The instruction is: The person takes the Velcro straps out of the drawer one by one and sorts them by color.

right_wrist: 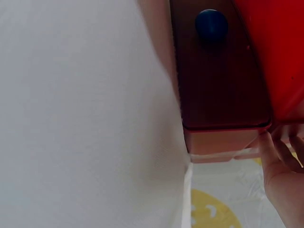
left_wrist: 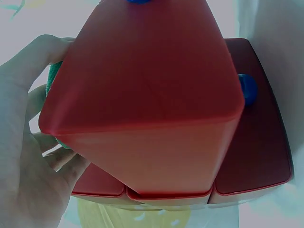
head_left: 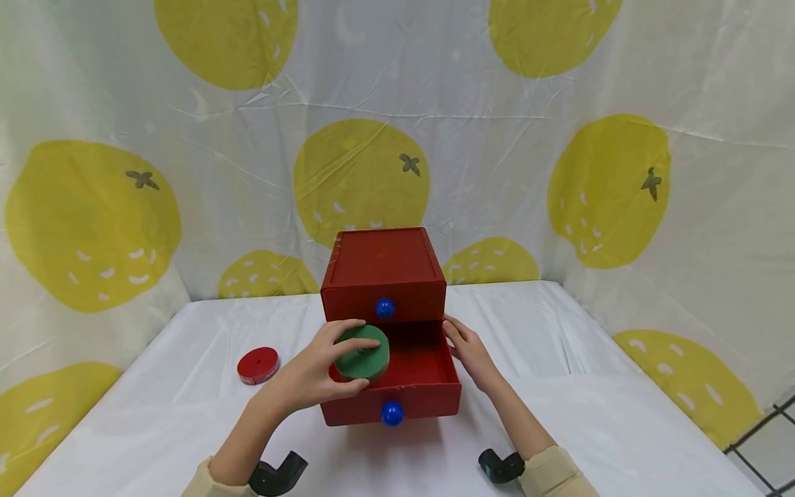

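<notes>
A red drawer cabinet stands in the middle of the head view, its lower drawer [head_left: 413, 400] pulled out and its upper drawer [head_left: 354, 304] closed, each with a blue round knob. My left hand [head_left: 313, 369] grips a flat green roll [head_left: 361, 364] by its rim, thumb below and fingers above, over the left part of the pulled-out drawer. In the left wrist view the drawer's outside hides most of the green roll [left_wrist: 53, 78]. At the drawer's right side my right hand [head_left: 472, 352] rests with extended fingers [right_wrist: 270, 149] touching its edge near the cabinet.
A flat red roll [head_left: 258, 365] lies on the white-covered table [head_left: 534, 428], left of the cabinet. Behind it hangs a white cloth [head_left: 459, 152] with yellow fruit prints. Black wrist mounts [head_left: 497, 466] sit near both sleeves. A dark wire grid [head_left: 754, 449] shows at the lower right.
</notes>
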Demonstrator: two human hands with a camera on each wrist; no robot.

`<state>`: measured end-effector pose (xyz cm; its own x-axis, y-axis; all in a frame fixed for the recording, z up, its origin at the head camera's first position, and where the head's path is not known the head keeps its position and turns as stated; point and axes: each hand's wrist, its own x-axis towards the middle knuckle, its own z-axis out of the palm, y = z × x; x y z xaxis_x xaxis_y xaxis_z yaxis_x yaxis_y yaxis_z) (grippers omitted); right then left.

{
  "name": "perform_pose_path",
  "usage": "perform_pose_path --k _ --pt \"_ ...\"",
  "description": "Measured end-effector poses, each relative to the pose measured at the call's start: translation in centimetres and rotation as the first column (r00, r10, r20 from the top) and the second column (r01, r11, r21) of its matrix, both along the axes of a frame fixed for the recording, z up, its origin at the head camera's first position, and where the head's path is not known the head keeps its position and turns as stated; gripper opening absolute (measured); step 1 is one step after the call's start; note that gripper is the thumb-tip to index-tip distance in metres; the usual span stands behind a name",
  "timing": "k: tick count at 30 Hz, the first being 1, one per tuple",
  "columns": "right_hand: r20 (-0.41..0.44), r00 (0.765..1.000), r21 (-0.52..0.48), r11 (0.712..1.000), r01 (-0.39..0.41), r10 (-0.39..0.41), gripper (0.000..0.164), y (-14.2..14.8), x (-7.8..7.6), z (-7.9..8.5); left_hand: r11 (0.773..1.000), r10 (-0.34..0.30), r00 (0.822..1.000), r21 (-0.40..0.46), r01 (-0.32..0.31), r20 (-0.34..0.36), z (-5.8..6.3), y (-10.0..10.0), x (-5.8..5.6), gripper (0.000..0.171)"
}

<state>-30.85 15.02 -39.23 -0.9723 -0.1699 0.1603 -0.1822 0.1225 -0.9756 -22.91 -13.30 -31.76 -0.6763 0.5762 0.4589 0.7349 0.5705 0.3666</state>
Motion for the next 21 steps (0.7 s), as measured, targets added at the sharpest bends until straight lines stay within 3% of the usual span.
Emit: perform_pose_path --k 13,21 --pt "0.001 1.000 -0.003 1.000 -0.007 0.007 0.057 0.1 -0.1 0.1 0.998 0.037 0.997 0.043 -0.034 -0.071 0.2 -0.4 0.6 0.054" --pt "0.009 1.000 -0.015 1.000 0.003 -0.003 0.055 0.0 -0.1 -0.2 0.989 0.141 0.979 0.059 -0.133 -0.151 0.0 -1.4 1.3 0.058"
